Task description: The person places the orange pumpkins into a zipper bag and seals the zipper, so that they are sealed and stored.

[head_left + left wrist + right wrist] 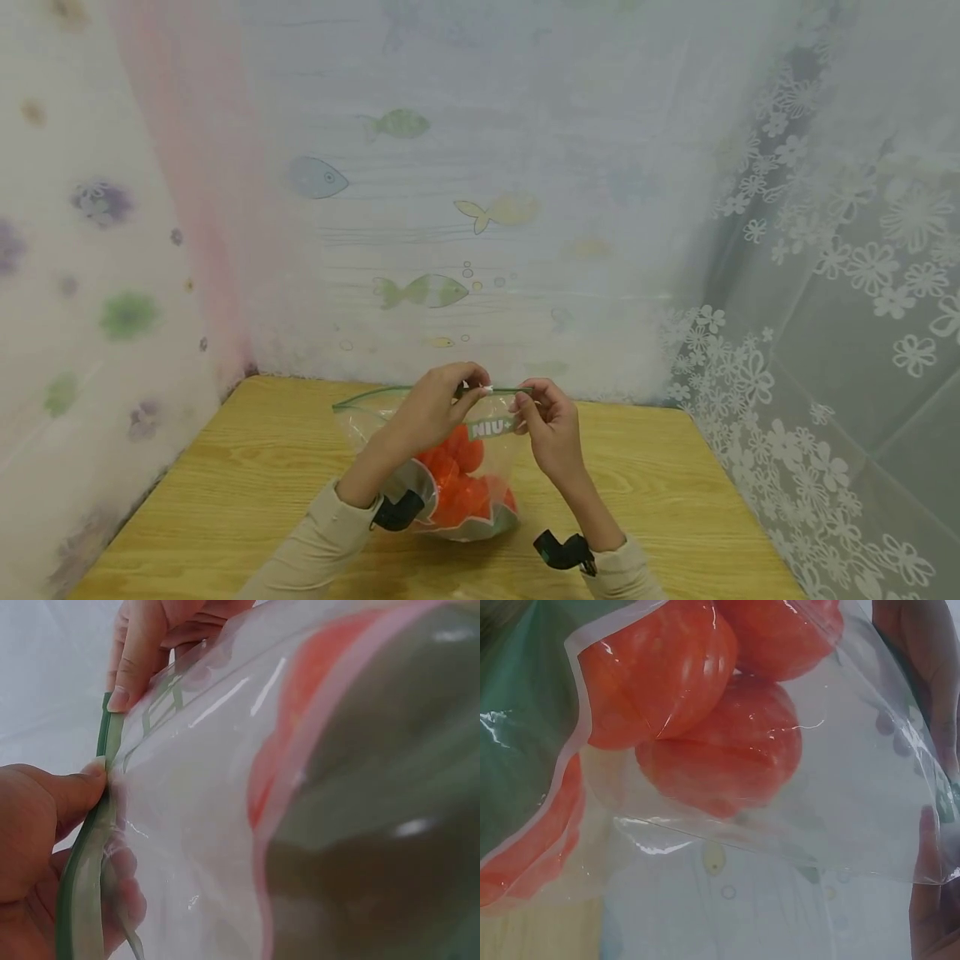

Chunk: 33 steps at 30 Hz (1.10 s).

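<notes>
A clear zip bag [360,429] with a green zip strip [69,904] along its mouth stands on the table. Inside it lie several orange-red ribbed fruits [720,746] that look like tomatoes. My left hand [431,410] pinches the strip near its middle, thumb on the near side and fingertips showing through the film behind. Close by, to its right, my right hand [553,425] pinches the same strip by the bag's right end. In the right wrist view, the fingers [934,667] show only partly at the right edge.
The wooden table [637,483] reaches back to a curtain [600,167] printed with fish. Flowered sheeting [840,400] hangs on the right, and patterned cloth [112,250] on the left. Each wrist wears a black camera mount [401,510].
</notes>
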Each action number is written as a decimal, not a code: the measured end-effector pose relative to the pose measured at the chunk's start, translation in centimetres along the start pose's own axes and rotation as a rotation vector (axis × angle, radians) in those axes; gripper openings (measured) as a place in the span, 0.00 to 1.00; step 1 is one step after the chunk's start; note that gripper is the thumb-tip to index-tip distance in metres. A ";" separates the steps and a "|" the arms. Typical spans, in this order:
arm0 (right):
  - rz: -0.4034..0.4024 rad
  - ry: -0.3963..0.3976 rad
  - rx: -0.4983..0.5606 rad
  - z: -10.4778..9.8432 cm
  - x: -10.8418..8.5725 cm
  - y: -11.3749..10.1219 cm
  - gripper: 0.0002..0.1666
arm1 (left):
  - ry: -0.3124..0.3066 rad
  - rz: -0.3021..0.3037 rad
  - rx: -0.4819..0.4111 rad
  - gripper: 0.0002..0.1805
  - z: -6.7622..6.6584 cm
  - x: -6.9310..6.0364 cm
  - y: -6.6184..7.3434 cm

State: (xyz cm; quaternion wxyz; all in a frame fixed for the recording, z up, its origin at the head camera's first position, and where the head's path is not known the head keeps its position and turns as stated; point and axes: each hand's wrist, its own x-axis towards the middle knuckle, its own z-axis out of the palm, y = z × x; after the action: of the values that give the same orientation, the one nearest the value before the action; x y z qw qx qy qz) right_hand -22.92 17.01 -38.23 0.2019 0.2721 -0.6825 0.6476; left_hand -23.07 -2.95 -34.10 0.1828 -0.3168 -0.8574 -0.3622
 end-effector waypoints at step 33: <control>0.066 0.039 -0.016 -0.5 0.4 2.9 0.11 | 0.004 -0.008 -0.015 0.03 -2.2 -1.4 -2.3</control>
State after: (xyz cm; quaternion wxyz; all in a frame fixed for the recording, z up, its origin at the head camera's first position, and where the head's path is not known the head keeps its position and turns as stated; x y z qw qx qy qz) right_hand -25.11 17.48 -40.20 0.1959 0.2352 -0.6924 0.6534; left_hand -23.47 -6.41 -34.52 0.1808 -0.3138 -0.8556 -0.3699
